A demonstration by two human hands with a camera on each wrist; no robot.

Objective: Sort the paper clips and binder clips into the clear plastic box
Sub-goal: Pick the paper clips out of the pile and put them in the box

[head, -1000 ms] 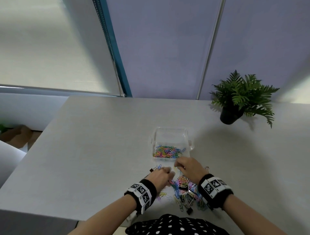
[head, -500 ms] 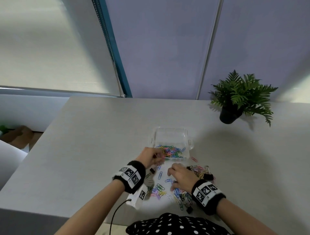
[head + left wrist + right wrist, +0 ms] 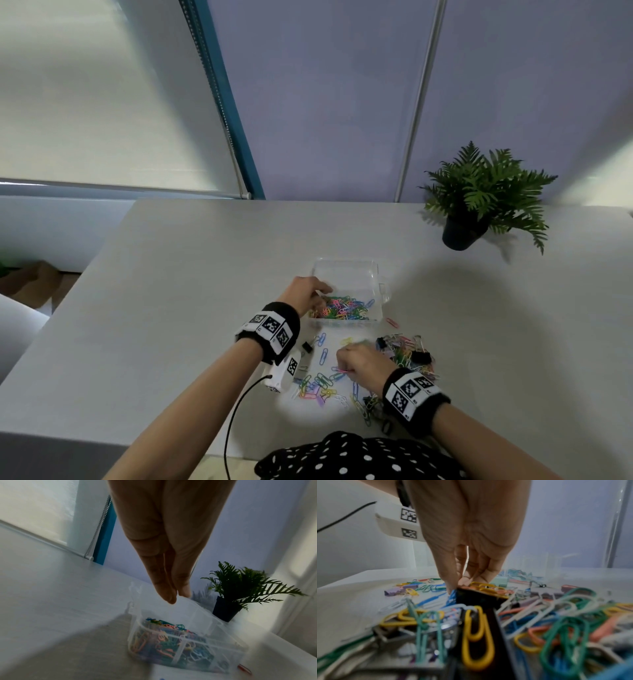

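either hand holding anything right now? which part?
Left hand over the box: fingers straight, nothing held. Right hand: fingertips pinched down among loose paper clips; cannot tell what the grip holds, if anything.

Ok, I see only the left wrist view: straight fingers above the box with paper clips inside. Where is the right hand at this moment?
Observer: The right hand is low on the table, fingertips down among loose paper clips in front of the clear box.
Operator: Are binder clips outside the box?
Observer: Yes, black binder clips lie in the pile to the right of that hand.
Operator: Does the hand hold something?
Observer: In the right wrist view its fingertips meet at a black binder clip; whether they grip it I cannot tell.
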